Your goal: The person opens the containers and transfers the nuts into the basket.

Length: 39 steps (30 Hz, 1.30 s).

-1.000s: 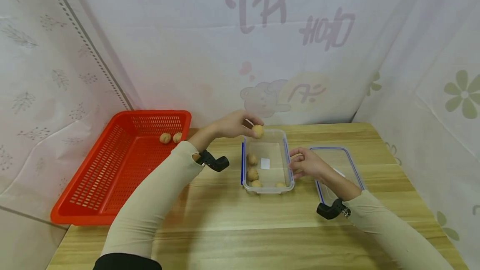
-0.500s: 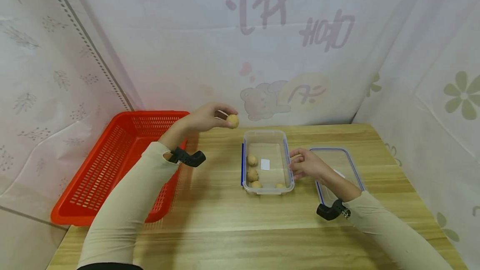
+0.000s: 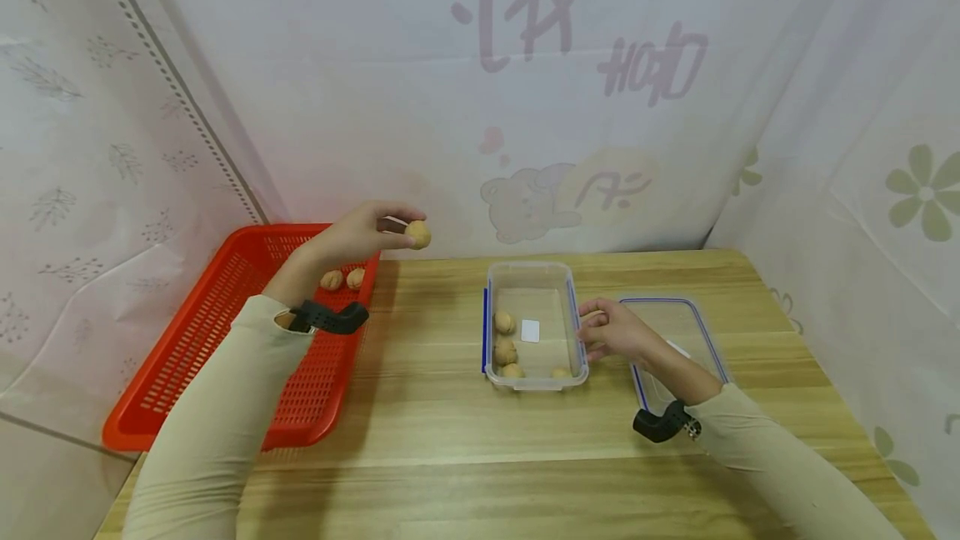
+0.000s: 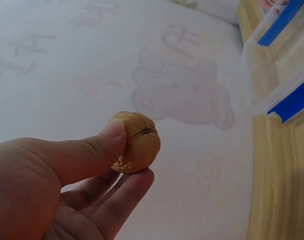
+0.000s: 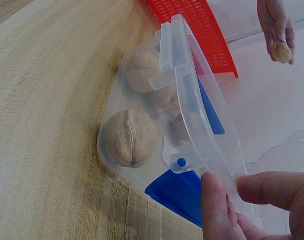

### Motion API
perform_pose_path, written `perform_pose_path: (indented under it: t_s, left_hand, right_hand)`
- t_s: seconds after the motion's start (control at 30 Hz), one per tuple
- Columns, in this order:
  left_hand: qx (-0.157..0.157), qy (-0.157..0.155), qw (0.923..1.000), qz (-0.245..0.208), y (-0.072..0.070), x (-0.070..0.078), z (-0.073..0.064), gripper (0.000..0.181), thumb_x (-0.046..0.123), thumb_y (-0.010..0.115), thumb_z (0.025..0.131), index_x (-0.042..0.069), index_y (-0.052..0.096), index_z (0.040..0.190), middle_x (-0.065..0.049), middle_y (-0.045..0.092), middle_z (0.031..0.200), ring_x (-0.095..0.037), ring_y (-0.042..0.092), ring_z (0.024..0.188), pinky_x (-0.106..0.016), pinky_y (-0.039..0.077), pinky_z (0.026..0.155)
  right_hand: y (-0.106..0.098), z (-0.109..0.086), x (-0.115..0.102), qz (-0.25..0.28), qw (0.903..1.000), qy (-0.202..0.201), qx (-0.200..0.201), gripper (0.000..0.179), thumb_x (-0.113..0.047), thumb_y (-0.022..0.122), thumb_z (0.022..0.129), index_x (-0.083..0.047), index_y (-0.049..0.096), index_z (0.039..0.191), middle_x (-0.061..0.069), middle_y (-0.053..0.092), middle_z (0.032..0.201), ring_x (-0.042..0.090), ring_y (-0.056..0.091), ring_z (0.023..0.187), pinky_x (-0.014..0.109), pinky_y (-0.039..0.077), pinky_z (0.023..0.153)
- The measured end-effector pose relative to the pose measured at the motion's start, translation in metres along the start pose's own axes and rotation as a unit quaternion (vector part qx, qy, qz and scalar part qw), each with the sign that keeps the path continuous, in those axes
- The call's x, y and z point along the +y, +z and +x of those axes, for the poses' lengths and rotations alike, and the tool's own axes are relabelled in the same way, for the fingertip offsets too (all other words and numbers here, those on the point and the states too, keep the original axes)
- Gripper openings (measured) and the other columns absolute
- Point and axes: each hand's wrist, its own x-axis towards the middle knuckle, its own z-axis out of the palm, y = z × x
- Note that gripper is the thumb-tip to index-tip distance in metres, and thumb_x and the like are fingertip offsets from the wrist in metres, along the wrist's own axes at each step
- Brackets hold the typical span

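Left hand (image 3: 362,232) with pinched walnut (image 3: 419,234), right hand (image 3: 613,330) with clear box (image 3: 531,272) in grip, white label (image 3: 530,331) unreadable.

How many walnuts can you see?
7: one walnut in the left hand, two in the red basket, four in the clear box. The left arm may hide more.

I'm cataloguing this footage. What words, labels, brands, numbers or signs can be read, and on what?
"HO": apparently part of the slanted lettering on the fabric backdrop; the rest is unclear.
Other backdrop lettering: too stylised and faint to read.
White label seen in the clear container: no readable text.
Lid's white patch: too small.
No readable brands or numbers.
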Motion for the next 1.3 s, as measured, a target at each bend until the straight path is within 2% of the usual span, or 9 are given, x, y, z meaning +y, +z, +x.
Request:
perform_pose_path:
  t_s: [0.13, 0.37, 0.67, 0.83, 1.1, 1.3]
  left_hand:
    - [0.023, -0.014, 0.9996, 0.004, -0.008, -0.008, -0.011, 0.046, 0.012, 0.066, 0.1, 0.003, 0.055, 0.143, -0.015, 0.053, 0.146, -0.034, 0.053, 0.133, -0.05, 0.046, 0.107]
    - [0.062, -0.051, 0.9967, -0.015, -0.025, -0.026, -0.03, 0.051, 0.022, 0.07, 0.099, 0.005, 0.054, 0.144, -0.015, 0.052, 0.147, -0.035, 0.05, 0.135, -0.055, 0.037, 0.113]
    - [0.097, -0.083, 0.9918, 0.01, -0.041, -0.053, -0.044, 0.058, 0.028, 0.07, 0.099, 0.004, 0.049, 0.147, -0.018, 0.047, 0.15, -0.041, 0.044, 0.138, -0.061, 0.035, 0.112]
    - [0.12, -0.097, 0.9878, 0.025, -0.046, -0.075, -0.051, 0.059, 0.03, 0.068, 0.1, 0.003, 0.047, 0.149, -0.02, 0.047, 0.15, -0.042, 0.045, 0.136, -0.063, 0.036, 0.11]
    - [0.156, -0.14, 0.9777, 0.008, -0.049, -0.106, -0.061, 0.064, 0.035, 0.059, 0.104, 0.004, 0.038, 0.156, -0.025, 0.037, 0.157, -0.045, 0.035, 0.14, -0.066, 0.034, 0.11]
    - [0.178, -0.152, 0.9723, 0.0, -0.048, -0.127, -0.064, 0.069, 0.036, 0.057, 0.105, -0.002, 0.033, 0.156, -0.03, 0.034, 0.156, -0.049, 0.034, 0.139, -0.065, 0.034, 0.11]
  right_hand:
    - [0.0, 0.0, 0.0, 0.001, 1.0, 0.003, 0.005, 0.044, 0.004, 0.061, 0.097, 0.01, 0.041, 0.136, 0.021, 0.062, 0.106, 0.021, 0.064, 0.083, 0.036, 0.062, 0.069]
    - [0.001, 0.0, -0.001, 0.004, 1.0, 0.005, 0.006, 0.044, 0.004, 0.061, 0.097, 0.01, 0.041, 0.135, 0.019, 0.061, 0.104, 0.021, 0.063, 0.082, 0.037, 0.062, 0.07]
    - [0.001, -0.001, 0.0, 0.001, 1.0, 0.002, 0.007, 0.044, 0.004, 0.061, 0.097, 0.01, 0.04, 0.135, 0.018, 0.061, 0.103, 0.021, 0.063, 0.083, 0.039, 0.062, 0.072]
    - [0.002, -0.001, 0.0, -0.002, 1.0, -0.001, 0.007, 0.045, 0.004, 0.061, 0.097, 0.011, 0.04, 0.135, 0.018, 0.062, 0.103, 0.021, 0.063, 0.083, 0.038, 0.062, 0.07]
    - [0.002, -0.001, 0.0, -0.002, 1.0, -0.003, 0.006, 0.045, 0.004, 0.061, 0.096, 0.011, 0.04, 0.136, 0.019, 0.062, 0.102, 0.021, 0.063, 0.082, 0.037, 0.062, 0.07]
    - [0.002, 0.0, 0.001, -0.005, 0.9999, 0.0, 0.009, 0.045, 0.003, 0.061, 0.097, 0.011, 0.04, 0.136, 0.017, 0.062, 0.102, 0.021, 0.063, 0.082, 0.036, 0.062, 0.069]
